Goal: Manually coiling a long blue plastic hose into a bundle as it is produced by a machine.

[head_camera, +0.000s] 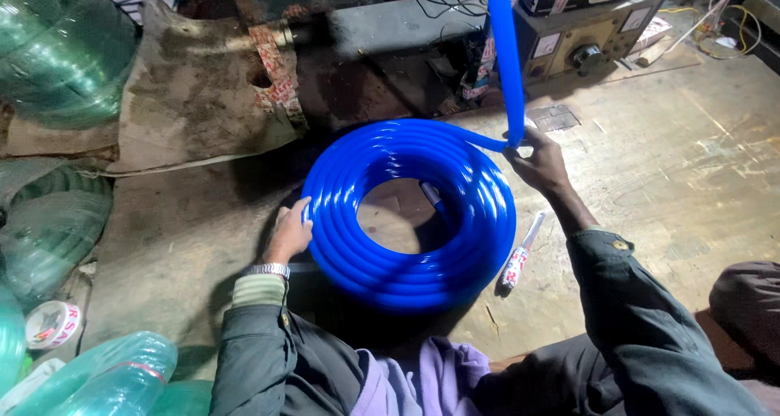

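Note:
A coil of glossy blue plastic hose lies flat on a worn wooden floor. My left hand, with a metal watch on its wrist, rests against the coil's left outer edge. At the coil's upper right, my right hand pinches the hose where it leaves the coil. From there the free length of hose rises straight up out of view. The hose's inner end sticks up inside the ring.
A marker pen lies on the floor right of the coil. Rolls of clear green hose pile up at left, with a tape roll below them. A dirty sack and a boxy machine with a knob stand behind.

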